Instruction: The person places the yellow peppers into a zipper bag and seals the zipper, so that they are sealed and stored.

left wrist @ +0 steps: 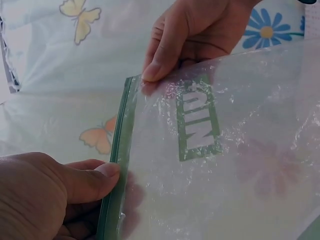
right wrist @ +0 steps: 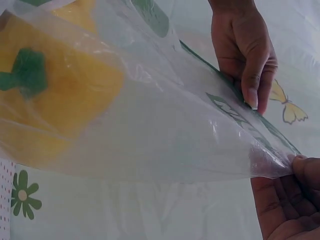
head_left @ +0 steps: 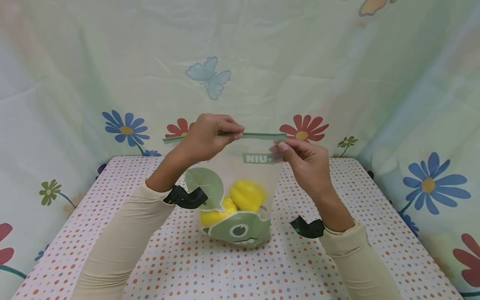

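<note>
A clear zip bag (head_left: 258,173) with green prints hangs upright between my hands, its base at the dotted tabletop. Inside lie two yellow bell peppers, one (head_left: 247,195) higher up and another (head_left: 214,216) partly behind the print. Along the top edge runs a green zip strip (head_left: 264,136). My left hand (head_left: 211,135) pinches this strip near its middle, thumb on the near side, as the left wrist view shows. The right hand (head_left: 309,166) holds the bag's upper right corner between thumb and fingers, just under the strip's end. A green stem (right wrist: 29,72) shows through the plastic in the right wrist view.
A white table (head_left: 157,266) with coloured dots lies beneath the bag. Behind and on both sides hangs a pale curtain (head_left: 255,58) printed with flowers and butterflies. Black camera mounts sit at the left wrist (head_left: 185,197) and the right wrist (head_left: 307,227).
</note>
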The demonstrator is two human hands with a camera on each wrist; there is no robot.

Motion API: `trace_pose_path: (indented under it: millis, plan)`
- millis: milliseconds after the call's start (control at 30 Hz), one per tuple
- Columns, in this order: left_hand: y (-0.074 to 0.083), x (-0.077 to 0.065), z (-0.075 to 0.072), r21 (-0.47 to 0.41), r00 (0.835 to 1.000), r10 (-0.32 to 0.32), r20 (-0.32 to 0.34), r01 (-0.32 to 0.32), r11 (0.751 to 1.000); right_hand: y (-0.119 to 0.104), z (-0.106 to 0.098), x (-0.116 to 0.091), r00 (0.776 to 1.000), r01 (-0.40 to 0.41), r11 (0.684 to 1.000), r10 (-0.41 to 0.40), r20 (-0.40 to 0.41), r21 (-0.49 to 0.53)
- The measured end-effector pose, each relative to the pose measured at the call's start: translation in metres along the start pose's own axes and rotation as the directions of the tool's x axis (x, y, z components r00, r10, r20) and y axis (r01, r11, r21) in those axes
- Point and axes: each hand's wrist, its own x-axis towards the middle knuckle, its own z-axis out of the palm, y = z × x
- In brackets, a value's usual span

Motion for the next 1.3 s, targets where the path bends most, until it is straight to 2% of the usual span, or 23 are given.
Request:
trace_pose_path:
  millis: [200, 467, 700, 933, 1067, 1167, 1233, 1300]
  plan:
    - [-0.007, -0.007, -0.006, 0.038, 0.999, -0.051, -0.016, 0.052, 0.998, 0.003, -0.003, 0.000, 1.000, 0.030, 0.999, -0.030, -0.002, 0.023]
    - [-0.019, -0.017, -0.017, 0.099, 0.989, -0.141, -0.039, 0.144, 0.985, 0.008, -0.014, -0.002, 0.999, 0.036, 0.999, -0.036, -0.007, -0.026]
    - [-0.028, -0.029, -0.036, 0.190, 0.976, -0.218, -0.028, 0.219, 0.957, 0.011, -0.021, -0.002, 0.998, 0.054, 0.998, -0.055, 0.007, 0.008]
    - [-0.035, -0.043, -0.056, 0.256, 0.970, -0.232, -0.072, 0.243, 0.936, 0.012, -0.027, -0.003, 0.999, 0.044, 0.999, -0.045, -0.012, -0.024]
    - [-0.036, -0.056, -0.066, 0.233, 0.954, -0.281, -0.100, 0.297, 0.926, 0.011, -0.032, -0.006, 0.999, 0.028, 0.999, -0.028, -0.026, 0.032]
    - [-0.030, -0.064, -0.070, 0.202, 0.955, -0.280, -0.096, 0.295, 0.934, 0.008, -0.035, -0.011, 0.999, 0.019, 0.998, -0.017, -0.038, 0.061]
    - [-0.021, -0.067, -0.072, 0.196, 0.968, -0.233, -0.096, 0.248, 0.949, 0.003, -0.039, -0.016, 0.999, 0.025, 0.995, -0.021, -0.042, 0.094]
    - [-0.010, -0.070, -0.074, 0.216, 0.983, -0.152, -0.102, 0.172, 0.961, -0.004, -0.043, -0.023, 0.998, 0.041, 0.990, -0.035, -0.047, 0.137]
